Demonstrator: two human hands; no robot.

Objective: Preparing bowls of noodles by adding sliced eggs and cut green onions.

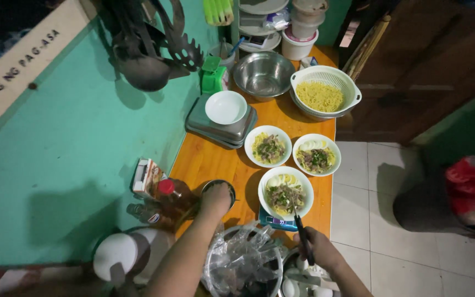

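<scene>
Teal wall (72, 137) filling the left of the frame, white floor tiles (380, 220) at the right, narrow orange wooden desk (207, 159) running up the middle. Left hand (215, 199) low centre, cupped over a small dark metal bowl (220, 187), grip closed down onto its rim. Right hand (317, 248) at the bottom, grip clamped on dark tongs (302, 234), tips reaching to the near white bowl of noodles, meat and egg slices (285, 192). Just above that, two more filled white bowls side by side: one at centre (268, 146), one to its right (316, 154). Upper centre: white colander of plain yellow noodles (325, 92), steel mixing bowl (263, 74) to its left, empty white bowl (226, 107) on stacked grey trays (215, 129). Left of the left hand, a bottle of amber liquid with red cap (172, 199) and a small carton (147, 177). Bottom centre, crumpled clear plastic bag (243, 261) in a pot. Black ladles and spoons (149, 49) hanging upper left.
</scene>
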